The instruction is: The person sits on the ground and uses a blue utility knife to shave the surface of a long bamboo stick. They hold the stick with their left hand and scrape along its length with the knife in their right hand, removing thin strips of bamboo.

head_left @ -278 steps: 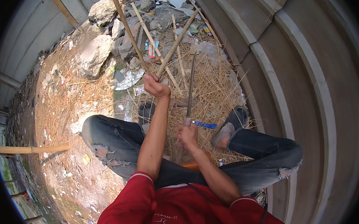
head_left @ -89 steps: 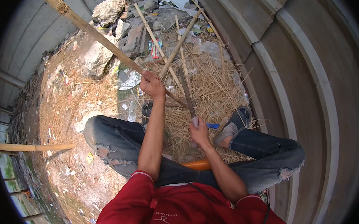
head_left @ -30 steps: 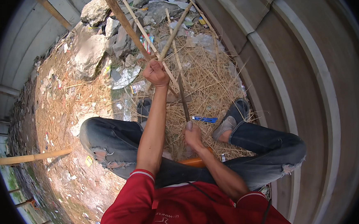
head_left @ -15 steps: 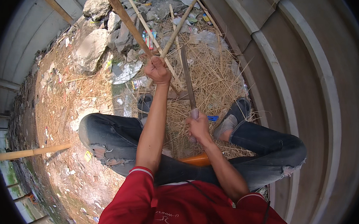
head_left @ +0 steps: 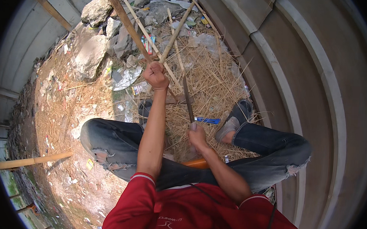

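Observation:
My left hand (head_left: 156,76) is closed round the near end of a long bamboo pole (head_left: 128,21), which slants up to the far left. In my right hand (head_left: 197,138) is the handle of a machete, gripped in a fist. Its long dark blade (head_left: 187,99) points away from me, to the right of my left hand and apart from it. Thinner bamboo sticks (head_left: 178,32) cross just beyond my left hand. Under the blade lies a flat brown piece (head_left: 180,99) whose kind I cannot make out.
Straw-like shavings (head_left: 215,74) cover the ground between my shoes. A blue strip (head_left: 207,120) lies by my right shoe (head_left: 239,113). Rocks (head_left: 90,54) and litter are at the far left. A ribbed metal wall (head_left: 303,80) rises on the right. Something orange (head_left: 196,162) shows beneath me.
The machete has come back toward me, its blade tip lower in view, and my right hand has drawn slightly nearer. More of the blue strip shows. My left hand keeps its hold.

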A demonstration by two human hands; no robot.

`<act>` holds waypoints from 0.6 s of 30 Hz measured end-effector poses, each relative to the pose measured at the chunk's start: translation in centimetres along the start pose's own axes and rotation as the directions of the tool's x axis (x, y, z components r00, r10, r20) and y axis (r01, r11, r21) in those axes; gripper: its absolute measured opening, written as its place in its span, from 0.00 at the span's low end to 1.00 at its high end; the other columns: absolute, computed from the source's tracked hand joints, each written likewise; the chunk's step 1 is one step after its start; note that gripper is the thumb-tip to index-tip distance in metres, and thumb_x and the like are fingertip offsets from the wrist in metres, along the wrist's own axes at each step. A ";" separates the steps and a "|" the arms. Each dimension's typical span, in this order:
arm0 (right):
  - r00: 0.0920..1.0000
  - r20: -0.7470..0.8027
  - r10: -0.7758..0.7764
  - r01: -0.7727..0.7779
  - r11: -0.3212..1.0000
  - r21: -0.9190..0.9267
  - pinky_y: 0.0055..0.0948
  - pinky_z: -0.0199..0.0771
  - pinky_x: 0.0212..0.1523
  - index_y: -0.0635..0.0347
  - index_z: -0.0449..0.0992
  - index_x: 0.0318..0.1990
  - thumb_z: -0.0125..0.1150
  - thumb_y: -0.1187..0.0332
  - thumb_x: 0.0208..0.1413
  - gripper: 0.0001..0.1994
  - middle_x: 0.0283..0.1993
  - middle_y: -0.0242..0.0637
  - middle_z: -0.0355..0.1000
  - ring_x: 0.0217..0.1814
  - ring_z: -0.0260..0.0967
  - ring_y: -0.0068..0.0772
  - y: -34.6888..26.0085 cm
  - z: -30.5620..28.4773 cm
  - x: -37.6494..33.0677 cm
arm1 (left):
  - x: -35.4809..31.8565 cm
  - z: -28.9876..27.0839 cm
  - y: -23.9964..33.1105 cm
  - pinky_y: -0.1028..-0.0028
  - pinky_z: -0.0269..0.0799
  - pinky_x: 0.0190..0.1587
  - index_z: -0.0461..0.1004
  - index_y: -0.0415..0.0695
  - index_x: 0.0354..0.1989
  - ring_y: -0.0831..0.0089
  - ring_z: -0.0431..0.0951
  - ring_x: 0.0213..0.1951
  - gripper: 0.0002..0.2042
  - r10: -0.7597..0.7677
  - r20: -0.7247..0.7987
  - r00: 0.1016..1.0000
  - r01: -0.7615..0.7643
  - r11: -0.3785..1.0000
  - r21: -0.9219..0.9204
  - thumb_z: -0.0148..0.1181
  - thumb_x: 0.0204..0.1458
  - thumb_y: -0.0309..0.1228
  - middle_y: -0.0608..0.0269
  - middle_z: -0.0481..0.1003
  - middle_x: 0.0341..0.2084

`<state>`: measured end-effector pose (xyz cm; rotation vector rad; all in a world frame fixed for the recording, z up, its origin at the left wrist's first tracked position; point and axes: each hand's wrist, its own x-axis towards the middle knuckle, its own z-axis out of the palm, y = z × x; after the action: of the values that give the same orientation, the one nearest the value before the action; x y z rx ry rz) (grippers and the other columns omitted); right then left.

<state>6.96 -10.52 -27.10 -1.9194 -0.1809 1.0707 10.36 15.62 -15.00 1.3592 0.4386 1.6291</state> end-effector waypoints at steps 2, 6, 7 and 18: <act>0.993 -0.041 -0.111 0.109 0.992 -0.061 0.45 0.71 0.35 0.67 0.73 0.31 0.56 0.69 0.54 0.09 0.25 0.45 0.72 0.31 0.74 0.42 -0.7 -0.8 0.7 | 0.3 -0.5 0.3 0.76 0.49 0.19 0.62 0.42 0.17 0.80 0.57 0.15 0.28 -0.072 0.132 0.989 0.096 0.979 -0.181 0.49 0.65 0.50 0.70 0.59 0.13; 0.993 -0.031 -0.116 0.117 0.993 0.034 0.42 0.71 0.30 0.66 0.73 0.30 0.57 0.69 0.52 0.08 0.24 0.43 0.71 0.27 0.73 0.39 -3.2 -2.0 -1.2 | 1.3 -2.8 0.8 0.77 0.46 0.17 0.61 0.42 0.22 0.82 0.53 0.15 0.24 -0.044 0.258 0.965 0.125 0.943 -0.307 0.47 0.66 0.48 0.71 0.56 0.16; 0.998 -0.020 -0.060 0.061 0.997 0.048 0.42 0.71 0.28 0.66 0.73 0.30 0.57 0.69 0.52 0.08 0.23 0.43 0.71 0.25 0.72 0.39 -3.6 -1.9 -1.6 | 1.3 -3.1 0.9 0.77 0.45 0.17 0.61 0.43 0.24 0.82 0.52 0.15 0.23 -0.100 0.163 0.982 0.136 0.965 -0.223 0.46 0.66 0.48 0.71 0.56 0.15; 0.988 0.126 -0.088 0.111 0.976 -0.189 0.42 0.73 0.31 0.69 0.72 0.34 0.50 0.71 0.53 0.08 0.26 0.52 0.72 0.26 0.73 0.50 -2.3 -0.8 -2.1 | 1.0 -2.4 1.9 0.81 0.50 0.17 0.58 0.46 0.32 0.83 0.55 0.15 0.21 -0.115 0.043 0.992 0.116 0.993 -0.007 0.41 0.66 0.52 0.69 0.58 0.15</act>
<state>6.93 -10.77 -23.88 -1.9983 -0.4586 1.1324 7.43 16.20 -13.81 1.3343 0.4751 1.5038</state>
